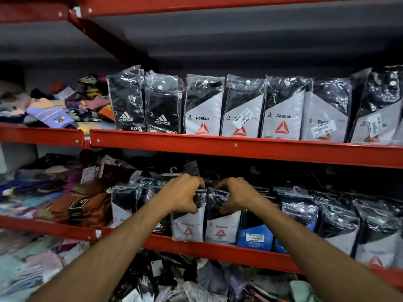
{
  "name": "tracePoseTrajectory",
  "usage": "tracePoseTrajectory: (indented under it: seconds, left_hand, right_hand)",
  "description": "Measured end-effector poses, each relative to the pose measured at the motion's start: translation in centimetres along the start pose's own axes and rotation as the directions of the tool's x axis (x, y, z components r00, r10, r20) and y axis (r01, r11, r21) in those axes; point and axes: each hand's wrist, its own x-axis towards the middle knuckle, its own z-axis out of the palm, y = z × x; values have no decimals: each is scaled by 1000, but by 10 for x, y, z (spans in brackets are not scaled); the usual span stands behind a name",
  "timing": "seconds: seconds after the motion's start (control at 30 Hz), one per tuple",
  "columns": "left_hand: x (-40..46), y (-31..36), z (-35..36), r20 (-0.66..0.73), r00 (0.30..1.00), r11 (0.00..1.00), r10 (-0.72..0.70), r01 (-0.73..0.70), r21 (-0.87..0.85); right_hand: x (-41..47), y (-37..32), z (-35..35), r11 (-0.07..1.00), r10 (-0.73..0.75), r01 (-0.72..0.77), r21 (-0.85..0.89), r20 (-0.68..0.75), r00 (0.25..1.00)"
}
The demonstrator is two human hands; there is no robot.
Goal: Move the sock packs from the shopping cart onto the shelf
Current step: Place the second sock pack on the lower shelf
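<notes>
- While both hands grip, left hand [182,194] and right hand [236,196] are each closed on a sock pack's top.
- Left pack [188,227], right pack [222,228]: upright, long axis vertical, side by side.
- Bases behind red shelf [218,250] lip, middle tier.

Red shelf [239,147] under upright sock packs [204,106]

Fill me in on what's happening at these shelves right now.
A person is stocking socks. The left hand and right hand each grip the top of a Reebok sock pack, standing them side by side on the middle red shelf, next to a blue Jockey pack. The shelf above already holds a neat row of Adidas and Reebok packs. The cart is not in view.
</notes>
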Motion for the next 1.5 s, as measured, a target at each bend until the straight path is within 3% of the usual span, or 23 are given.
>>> tracePoseTrajectory:
  seconds: [0.17, 0.43, 0.7, 0.8, 1.07, 1.27, 1.4, 1.5]
  left_hand:
    - [19, -4, 4, 11, 1000, 998, -1, 2, -58]
    - [28, -5, 29, 76, 997, 999, -4, 8, -51]
    - [15, -16, 44, 95, 992, 991, 86, -75, -110]
    - [0, -19, 48, 22, 997, 987, 68, -64, -147]
    - [-15, -7, 69, -261, 965, 995, 23, -47, -88]
    - [-16, -6, 70, -285, 958, 981, -17, -38, -189]
    - [-15, -2, 71, -230, 973, 989, -28, -6, -147]
    - [-17, 6, 73, -245, 969, 993, 13, -41, -109]
  right_hand:
    - [4, 4, 10, 999, 33, -32, -37, 46, 998]
    - [-2, 3, 14, 995, -32, 35, -89, 35, 999]
    - [-23, 4, 21, 986, -142, 131, -104, -107, 984]
    - [-33, 3, 33, 986, -165, 154, -70, -199, 966]
    - [-33, -4, 59, 987, -128, 99, -129, -246, 961]
    - [-28, -3, 63, 988, -131, 102, -115, -284, 950]
    - [-37, 3, 62, 984, -158, 125, -126, -305, 939]
    - [-51, 20, 61, 989, -107, 54, -140, -408, 906]
